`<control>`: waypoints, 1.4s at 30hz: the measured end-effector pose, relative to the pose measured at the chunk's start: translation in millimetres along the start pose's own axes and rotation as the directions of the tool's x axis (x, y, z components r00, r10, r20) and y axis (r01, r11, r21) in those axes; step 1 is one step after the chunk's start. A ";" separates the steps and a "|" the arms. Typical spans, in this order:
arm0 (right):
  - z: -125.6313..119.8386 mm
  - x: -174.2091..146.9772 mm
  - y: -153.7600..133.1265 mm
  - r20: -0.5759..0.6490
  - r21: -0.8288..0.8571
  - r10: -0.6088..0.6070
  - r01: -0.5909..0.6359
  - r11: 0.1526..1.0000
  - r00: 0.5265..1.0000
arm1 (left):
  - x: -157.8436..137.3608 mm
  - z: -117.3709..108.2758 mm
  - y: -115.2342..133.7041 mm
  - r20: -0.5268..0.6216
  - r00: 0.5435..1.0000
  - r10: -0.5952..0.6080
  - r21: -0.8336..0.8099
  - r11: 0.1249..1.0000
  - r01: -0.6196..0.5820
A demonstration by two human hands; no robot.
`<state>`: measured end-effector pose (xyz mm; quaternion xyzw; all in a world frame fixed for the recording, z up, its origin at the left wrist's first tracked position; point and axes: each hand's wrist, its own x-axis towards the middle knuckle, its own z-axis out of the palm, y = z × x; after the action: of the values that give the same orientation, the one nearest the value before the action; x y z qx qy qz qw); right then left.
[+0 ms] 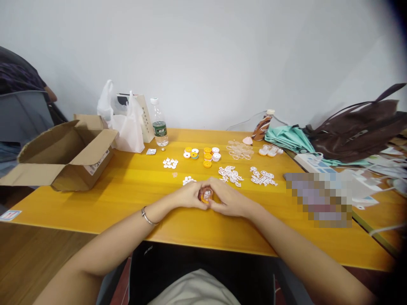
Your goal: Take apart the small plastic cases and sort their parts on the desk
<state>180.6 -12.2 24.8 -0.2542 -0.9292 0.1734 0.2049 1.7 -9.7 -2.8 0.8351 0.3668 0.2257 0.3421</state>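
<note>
Both of my hands meet over the table, wrapped round a small round orange case with a clear top and white pieces inside (207, 195). My left hand (190, 195) closes on its left side, and my right hand (226, 199) on its right. Just beyond lie small white round parts (188, 180), partly behind my left hand, and white lattice-like pieces (230, 174). Farther back are orange and white round rings (207, 156), more coloured rings (190, 153), white knobbed parts (170, 163), clear round covers (239, 149) and another lattice pile (262, 176).
An open cardboard box (73, 156) stands at left, near a white plastic bag (127, 127) and a water bottle (160, 127). Back right are a brown drink bottle (263, 125), a teal folded umbrella (288, 139) and a dark brown bag (356, 131). A person sits far left.
</note>
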 end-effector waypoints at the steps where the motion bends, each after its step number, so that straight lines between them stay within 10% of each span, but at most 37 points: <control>1: -0.9 0.3 0.5 -0.026 -0.013 0.029 -0.030 0.999 0.999 | 0.3 -0.3 -0.6 -0.001 1.000 -0.005 -0.007 1.000 0.005; 6: 3.7 1.2 3.4 -0.020 -0.087 0.274 -0.275 0.958 0.961 | 1.7 1.8 -6.4 -0.015 0.998 -0.058 -0.032 0.998 0.058; 42: 2.2 1.7 1.9 -0.029 -0.179 0.143 -0.146 0.973 0.989 | 2.9 -0.2 -7.0 0.014 1.000 -0.019 0.025 1.000 0.019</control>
<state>179.0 -10.1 22.7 -0.3401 -0.9184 0.1008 0.1753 0.3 -3.9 -7.5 0.8375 0.3750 0.2120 0.3363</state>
